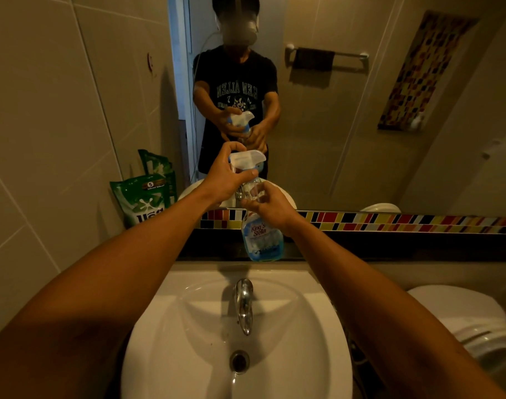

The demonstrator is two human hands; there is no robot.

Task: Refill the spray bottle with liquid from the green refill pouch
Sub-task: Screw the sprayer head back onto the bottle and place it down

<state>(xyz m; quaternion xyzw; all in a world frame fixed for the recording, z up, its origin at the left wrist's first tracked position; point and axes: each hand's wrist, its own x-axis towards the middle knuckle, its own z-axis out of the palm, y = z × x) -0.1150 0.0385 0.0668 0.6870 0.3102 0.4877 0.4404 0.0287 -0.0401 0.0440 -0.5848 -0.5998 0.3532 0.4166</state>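
Label on spray bottle (262, 237) reads "King's Stella"; my left hand (227, 180) grips its trigger head (247, 158), right hand (270, 204) clasps the neck.

A home bathroom: white basin (275, 367) with tap (244, 305), wall mirror (361, 110), toilet (470, 321), tiled walls (44, 110)

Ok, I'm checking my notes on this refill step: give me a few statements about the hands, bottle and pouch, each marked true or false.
1. The left hand grips the trigger head. True.
2. The right hand holds the pouch. False: it holds the bottle near its neck; the pouch stands untouched by the wall.
3. The bottle stands behind the tap. True.
4. The bottle lies in the sink. False: it stands upright on the ledge.
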